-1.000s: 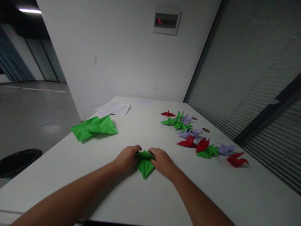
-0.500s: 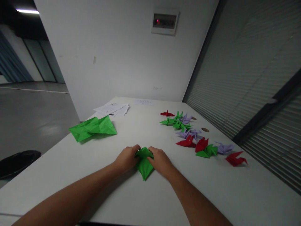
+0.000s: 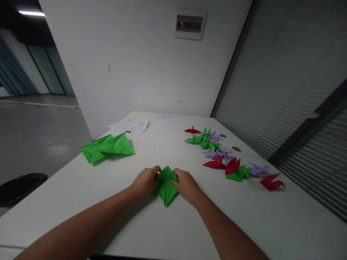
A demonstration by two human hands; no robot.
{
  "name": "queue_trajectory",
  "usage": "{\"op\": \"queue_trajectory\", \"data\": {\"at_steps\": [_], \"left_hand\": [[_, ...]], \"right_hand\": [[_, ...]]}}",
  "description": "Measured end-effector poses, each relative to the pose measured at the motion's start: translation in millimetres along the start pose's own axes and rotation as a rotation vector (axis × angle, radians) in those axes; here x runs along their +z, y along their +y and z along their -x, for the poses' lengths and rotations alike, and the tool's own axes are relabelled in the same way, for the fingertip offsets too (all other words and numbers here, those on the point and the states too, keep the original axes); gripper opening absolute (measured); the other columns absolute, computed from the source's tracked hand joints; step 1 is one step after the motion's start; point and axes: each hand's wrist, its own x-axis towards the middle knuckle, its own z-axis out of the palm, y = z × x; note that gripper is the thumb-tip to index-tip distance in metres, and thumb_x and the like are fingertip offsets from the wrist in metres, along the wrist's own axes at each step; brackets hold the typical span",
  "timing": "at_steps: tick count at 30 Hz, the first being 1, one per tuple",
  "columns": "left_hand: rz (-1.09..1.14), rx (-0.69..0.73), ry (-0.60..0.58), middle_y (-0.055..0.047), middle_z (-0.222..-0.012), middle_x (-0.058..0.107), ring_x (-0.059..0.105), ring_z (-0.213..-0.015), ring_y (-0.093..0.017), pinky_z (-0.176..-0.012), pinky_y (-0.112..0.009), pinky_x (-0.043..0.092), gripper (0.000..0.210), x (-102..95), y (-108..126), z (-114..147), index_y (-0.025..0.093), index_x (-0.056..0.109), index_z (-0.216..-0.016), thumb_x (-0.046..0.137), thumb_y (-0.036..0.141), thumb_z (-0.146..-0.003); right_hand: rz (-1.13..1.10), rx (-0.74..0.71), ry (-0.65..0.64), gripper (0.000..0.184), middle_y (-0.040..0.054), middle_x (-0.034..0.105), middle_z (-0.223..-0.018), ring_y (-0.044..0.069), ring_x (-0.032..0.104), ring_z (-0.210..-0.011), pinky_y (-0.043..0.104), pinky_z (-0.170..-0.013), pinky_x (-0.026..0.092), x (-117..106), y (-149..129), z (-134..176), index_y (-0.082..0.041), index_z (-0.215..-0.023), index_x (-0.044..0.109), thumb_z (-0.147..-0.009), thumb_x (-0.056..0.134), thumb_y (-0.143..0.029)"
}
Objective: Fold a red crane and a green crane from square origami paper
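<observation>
A folded green origami paper (image 3: 167, 186), kite-shaped with a slit at its near point, is between my hands on the white table (image 3: 173, 231). My left hand (image 3: 146, 181) grips its left corner, fingers curled and partly hidden. On the opposite side my right hand (image 3: 186, 184) pinches the right corner, its thumb lying at the paper's edge. The far tip of the paper sticks up beyond both hands, and the near tip points toward me.
Creased green paper sheets (image 3: 108, 147) lie at the table's left edge, with printed papers (image 3: 128, 125) behind them. Several folded paper cranes in red, green and purple, such as a red crane (image 3: 271, 182), line the right side. A black bin (image 3: 21, 187) stands at the lower left.
The far corner of the green paper has risen and flattened out, so the kite shape looks longer. My right hand has shifted very slightly right; my left hand has barely moved.
</observation>
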Motion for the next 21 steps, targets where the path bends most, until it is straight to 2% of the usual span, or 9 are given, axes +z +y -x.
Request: {"op": "queue_trajectory", "data": {"at_steps": [10,16,21], "left_hand": [[0.018,-0.028,-0.021,-0.005,-0.089,0.077,0.072,-0.082,-0.023,-0.068,-0.028,0.042,0.032,-3.5,2.8,1.3,0.022,0.066,-0.113,0.061,0.014,-0.082],[0.001,-0.009,-0.012,-0.006,-0.088,0.077,0.071,-0.083,-0.024,-0.066,-0.028,0.041,0.029,-2.4,1.7,0.3,0.022,0.066,-0.111,0.061,0.016,-0.083],[0.002,0.000,-0.011,-0.005,-0.088,0.077,0.071,-0.082,-0.023,-0.066,-0.028,0.041,0.029,-1.8,1.3,-0.3,0.022,0.066,-0.111,0.061,0.017,-0.083]], "right_hand": [[0.006,-0.028,-0.019,0.024,0.0015,0.074,-0.085,0.017,0.065,-0.075,0.024,-0.068,0.040,-0.5,3.9,-0.7,-0.022,-0.096,0.068,-0.077,0.063,-0.009],[0.016,-0.050,-0.018,0.016,0.0056,0.074,-0.098,0.021,0.067,-0.094,0.026,-0.081,0.044,-0.3,-4.3,-3.1,-0.021,-0.096,0.067,-0.080,0.068,-0.016],[0.039,0.025,-0.006,0.021,0.0067,0.076,-0.099,0.023,0.070,-0.094,0.028,-0.079,0.045,1.7,-9.9,-4.4,-0.022,-0.101,0.067,-0.081,0.073,-0.024]]}}
